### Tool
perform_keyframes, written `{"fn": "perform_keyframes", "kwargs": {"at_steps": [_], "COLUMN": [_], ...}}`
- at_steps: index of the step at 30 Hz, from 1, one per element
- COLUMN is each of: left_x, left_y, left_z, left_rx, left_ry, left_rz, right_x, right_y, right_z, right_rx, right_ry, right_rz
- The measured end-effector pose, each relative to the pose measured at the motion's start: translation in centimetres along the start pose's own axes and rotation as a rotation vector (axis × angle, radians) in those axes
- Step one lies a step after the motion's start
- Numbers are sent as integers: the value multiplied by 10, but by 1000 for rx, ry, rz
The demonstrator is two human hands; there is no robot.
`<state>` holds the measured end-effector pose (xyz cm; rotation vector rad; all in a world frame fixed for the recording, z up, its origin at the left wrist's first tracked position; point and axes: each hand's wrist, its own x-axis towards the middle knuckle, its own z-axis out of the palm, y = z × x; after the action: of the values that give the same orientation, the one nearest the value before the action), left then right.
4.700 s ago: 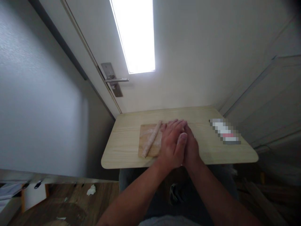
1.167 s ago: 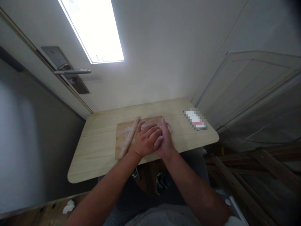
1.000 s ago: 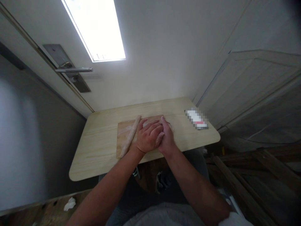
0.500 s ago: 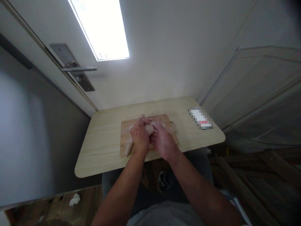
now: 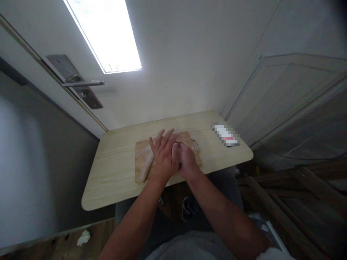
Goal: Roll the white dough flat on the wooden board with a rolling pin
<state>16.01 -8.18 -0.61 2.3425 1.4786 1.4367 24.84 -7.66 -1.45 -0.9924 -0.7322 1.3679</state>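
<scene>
My left hand [image 5: 164, 155] is open over the cutting board, its fingers stretched and spread, its palm side against my right hand. Curled fingers close my right hand [image 5: 188, 159] around a pale piece of dough [image 5: 179, 153], of which only a sliver shows between the hands. Flour whitens my left thumb. Just left of my left hand, a floury stick that looks like a rolling pin [image 5: 146, 168] lies slanted on the wooden cutting board [image 5: 140, 153]. The board carries patches of flour and has a metal ring handle [image 5: 197, 145] on its right side.
The board rests on a small pale wooden table [image 5: 108, 173] against a white door with a metal handle [image 5: 84, 83]. A phone-like object, blurred out [image 5: 225, 134], lies at the table's right. Crumpled tissue [image 5: 84, 237] is on the floor, and wooden planks [image 5: 273, 202] are at the right.
My left hand has turned from cupping the dough to lying flat with spread fingers. My right hand has closed further, and the dough is now mostly hidden. The view has shifted slightly right.
</scene>
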Motion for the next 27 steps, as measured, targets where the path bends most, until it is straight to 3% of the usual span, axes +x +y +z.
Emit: {"fn": "perform_keyframes", "kwargs": {"at_steps": [4,7,9,12,14,16,20,22,27], "left_x": [-5,-2,1,5,4,1,-4,-3,-4], "left_y": [-8,-13,-15,-16,-16,-16,-12,-6,11], "left_z": [7,12,14,13,10,7,2,0,-3], "left_rx": [-86,-200,-225,-233,-269,-309,-301,-265,-92], "left_ry": [-29,-56,-102,-154,-100,-34,87,92,9], "left_rz": [-8,-28,-55,-75,-70,-53,-90,-114,-55], "right_x": [2,10,15,16,12,5,-5,-3,2], "right_y": [4,10,14,12,6,-3,-14,-13,-11], "right_z": [2,5,6,10,13,14,12,9,4], "right_rx": [-276,-317,-193,132,303,406,405,364,301], "right_ry": [56,85,143,224,172,38,-217,-253,-193], "right_rz": [-75,-131,-65,162,273,313,372,381,319]}}
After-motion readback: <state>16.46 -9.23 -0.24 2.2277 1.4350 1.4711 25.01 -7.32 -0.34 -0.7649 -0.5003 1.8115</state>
